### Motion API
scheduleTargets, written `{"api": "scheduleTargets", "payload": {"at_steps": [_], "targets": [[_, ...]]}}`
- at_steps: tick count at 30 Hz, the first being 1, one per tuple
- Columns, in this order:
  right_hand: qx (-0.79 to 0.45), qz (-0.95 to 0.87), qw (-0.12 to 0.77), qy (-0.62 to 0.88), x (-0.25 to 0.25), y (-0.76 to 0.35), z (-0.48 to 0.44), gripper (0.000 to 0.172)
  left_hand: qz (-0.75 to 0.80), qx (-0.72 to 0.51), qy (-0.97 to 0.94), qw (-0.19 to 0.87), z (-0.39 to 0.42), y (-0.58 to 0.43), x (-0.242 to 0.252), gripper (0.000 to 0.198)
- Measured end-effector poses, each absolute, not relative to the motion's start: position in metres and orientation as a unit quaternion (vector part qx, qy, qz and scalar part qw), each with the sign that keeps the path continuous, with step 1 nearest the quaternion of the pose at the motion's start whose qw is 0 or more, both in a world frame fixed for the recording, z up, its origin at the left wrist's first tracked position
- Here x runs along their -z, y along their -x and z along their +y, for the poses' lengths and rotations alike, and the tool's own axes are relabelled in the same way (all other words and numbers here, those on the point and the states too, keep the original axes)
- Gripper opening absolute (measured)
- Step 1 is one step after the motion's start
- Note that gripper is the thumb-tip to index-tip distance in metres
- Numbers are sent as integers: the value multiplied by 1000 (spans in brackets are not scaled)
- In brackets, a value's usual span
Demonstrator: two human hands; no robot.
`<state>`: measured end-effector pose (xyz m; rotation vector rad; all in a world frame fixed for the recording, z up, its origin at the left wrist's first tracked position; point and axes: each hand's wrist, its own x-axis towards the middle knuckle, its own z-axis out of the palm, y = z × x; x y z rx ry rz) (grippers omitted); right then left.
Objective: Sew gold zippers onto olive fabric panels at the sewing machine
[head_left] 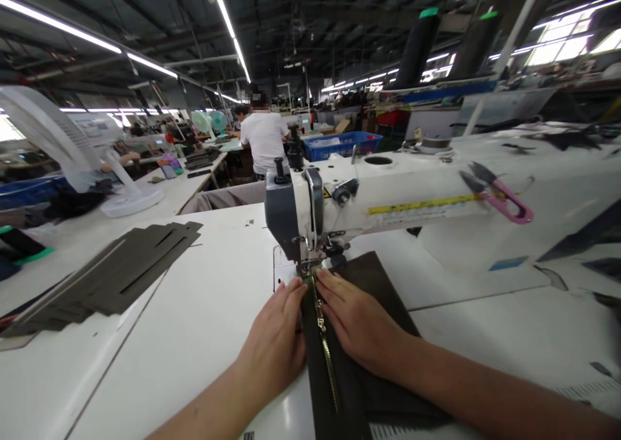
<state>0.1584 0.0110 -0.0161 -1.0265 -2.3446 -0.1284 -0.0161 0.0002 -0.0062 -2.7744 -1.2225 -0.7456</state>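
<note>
Pressing smooth dark fabric — both hands, spread flattish, flank a toothed golden zipper.

Tube lights glare beneath a dim roof, with edges stretched.

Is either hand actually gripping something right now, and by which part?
Right hand: no grip visible; it lies flat on the dark fabric, right of the zipper. Left hand: at the fabric's left edge; whether it pinches can't be told.

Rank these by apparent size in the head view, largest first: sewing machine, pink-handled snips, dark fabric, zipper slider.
1. Sewing machine
2. Dark fabric
3. Pink-handled snips
4. Zipper slider
</note>
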Motion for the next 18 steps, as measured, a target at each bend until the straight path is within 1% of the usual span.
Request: {"api": "scheduleTargets", "payload": {"at_steps": [4,9,13,18], "targets": [[41,-883,263,387,17,-161,13,40,-332,220,917,15,7,18,7,42],[33,-884,242,398,13,-162,13,41,-302,224,926,20,12,18,2,36],[25,-889,215,404,11,-161,13,42,-302,224,927,8,14,18,2,35],[40,-892,218,395,11,-162,12,41,-322,203,925,-6,11,16,0,37]]}}
